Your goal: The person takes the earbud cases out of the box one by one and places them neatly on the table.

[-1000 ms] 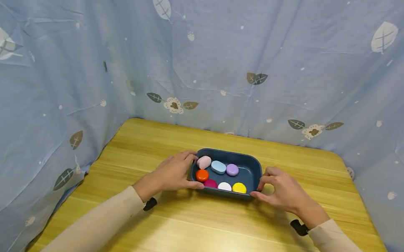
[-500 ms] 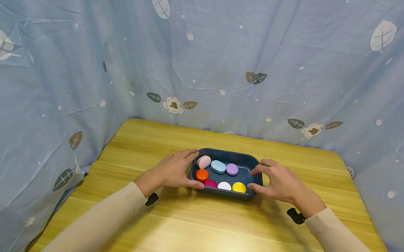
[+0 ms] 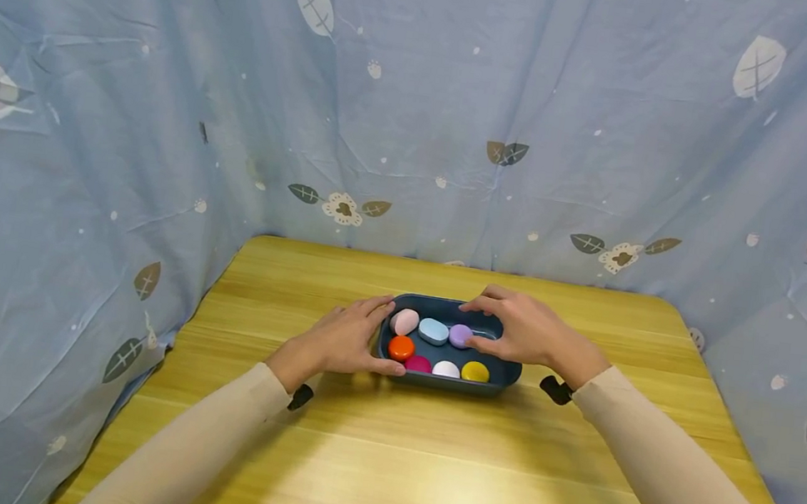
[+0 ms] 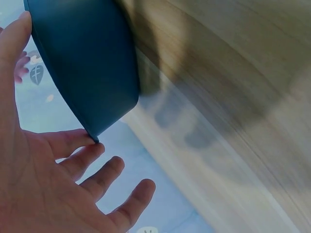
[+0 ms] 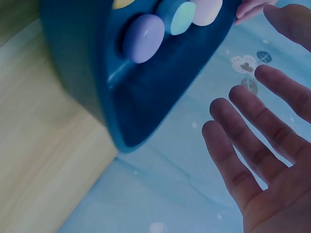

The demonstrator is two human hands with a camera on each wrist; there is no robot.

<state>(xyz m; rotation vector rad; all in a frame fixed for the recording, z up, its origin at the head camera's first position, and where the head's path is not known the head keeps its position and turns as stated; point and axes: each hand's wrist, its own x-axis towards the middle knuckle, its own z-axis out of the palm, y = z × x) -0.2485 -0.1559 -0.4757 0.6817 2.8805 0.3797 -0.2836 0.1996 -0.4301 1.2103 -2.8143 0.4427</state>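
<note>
A dark blue tray [image 3: 502, 371] sits mid-table holding several coloured stones: pink [image 3: 405, 321], light blue [image 3: 433, 330] and purple [image 3: 460, 335] in the far row, orange [image 3: 401, 348], magenta [image 3: 418, 364], white [image 3: 445, 369] and yellow [image 3: 475, 371] in the near row. My left hand [image 3: 363, 335] rests against the tray's left end with straight fingers [image 4: 102, 174], which lie beside the tray wall [image 4: 82, 63]. My right hand [image 3: 496, 328] hovers over the tray's right part, fingers [image 5: 243, 141] spread, just right of the purple stone [image 5: 143, 38]. It holds nothing.
The wooden table [image 3: 422, 473] stretches bare in front of the tray. A blue leaf-print curtain [image 3: 161, 130] closes in the back and both sides, right at the table's edges.
My right hand left the tray's right end and moved up and left over the tray, toward the purple stone. The left hand and tray stayed put.
</note>
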